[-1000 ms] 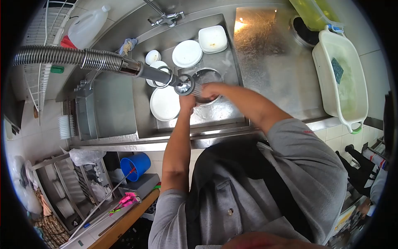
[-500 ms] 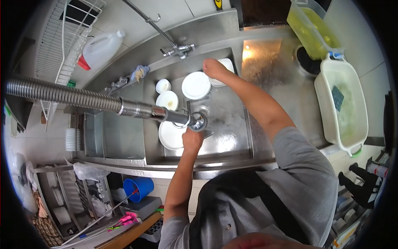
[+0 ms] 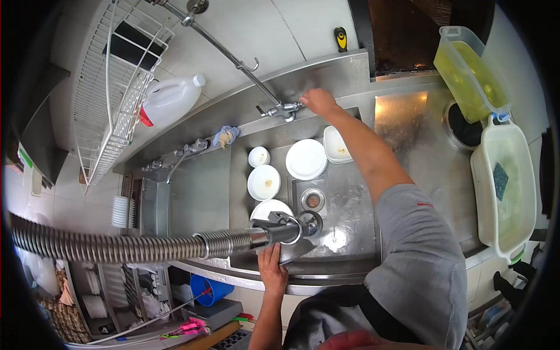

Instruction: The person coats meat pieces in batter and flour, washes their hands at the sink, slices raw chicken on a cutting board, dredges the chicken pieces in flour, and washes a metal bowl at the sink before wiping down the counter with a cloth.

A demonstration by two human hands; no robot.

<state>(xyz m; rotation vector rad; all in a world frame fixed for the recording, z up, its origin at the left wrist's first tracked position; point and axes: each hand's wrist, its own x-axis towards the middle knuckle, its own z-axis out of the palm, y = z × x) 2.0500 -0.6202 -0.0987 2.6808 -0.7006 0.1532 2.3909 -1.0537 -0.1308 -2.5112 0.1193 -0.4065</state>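
My right hand (image 3: 319, 102) reaches to the back of the sink, its fingers closed round the right handle of the wall tap (image 3: 284, 111). My left hand (image 3: 272, 271) lies at the sink's front rim, fingers stretched out, just below the spray head (image 3: 309, 223) of a ribbed metal hose (image 3: 134, 245). Inside the sink (image 3: 350, 233) are a stack of round white plates (image 3: 306, 158), white square dishes (image 3: 335, 144), a small white bowl (image 3: 258, 156) and a larger white bowl (image 3: 263, 182). Another white plate (image 3: 270, 209) is partly hidden behind the sprayer.
A cream tub (image 3: 507, 192) with cloudy water and a dark green scouring pad (image 3: 500, 181) stands right. Behind it is a clear container (image 3: 469, 76) of yellow-green liquid. A white jug (image 3: 173, 100) and wire rack (image 3: 119, 81) are left. A blue bucket (image 3: 211, 290) stands below.
My right hand has gone from over the square dishes to the tap handle. My left hand has moved back to the front rim, its fingers straightened. The sprayer hangs nearer the front; the view has shifted.
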